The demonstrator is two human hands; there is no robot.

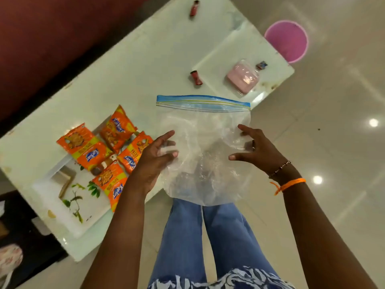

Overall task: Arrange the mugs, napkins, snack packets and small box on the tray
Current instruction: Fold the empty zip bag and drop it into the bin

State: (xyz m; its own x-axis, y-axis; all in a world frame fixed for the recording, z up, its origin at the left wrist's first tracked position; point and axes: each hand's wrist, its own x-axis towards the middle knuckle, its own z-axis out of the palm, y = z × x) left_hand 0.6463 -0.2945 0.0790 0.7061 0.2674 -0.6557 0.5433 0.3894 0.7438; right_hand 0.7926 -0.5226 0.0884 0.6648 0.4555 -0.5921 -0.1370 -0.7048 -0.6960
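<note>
Both hands hold a large clear zip bag (205, 130) with a blue seal strip, raised over the table's near edge. My left hand (155, 157) grips its left side and my right hand (255, 148) its right side. Several orange snack packets (116, 130) lie on a white tray (68, 213) printed with green leaves, at the left. A pink pack of napkins in clear wrap (242, 77) lies on a second white tray (220, 53) at the far right, beside a small dark packet (261, 65). No mugs are visible.
The white table (125, 65) runs diagonally. Two small red items lie on it, one at the far end (194, 8) and one near the middle (196, 77). A pink bucket (286, 40) stands on the glossy floor beyond the table. My legs in jeans are below.
</note>
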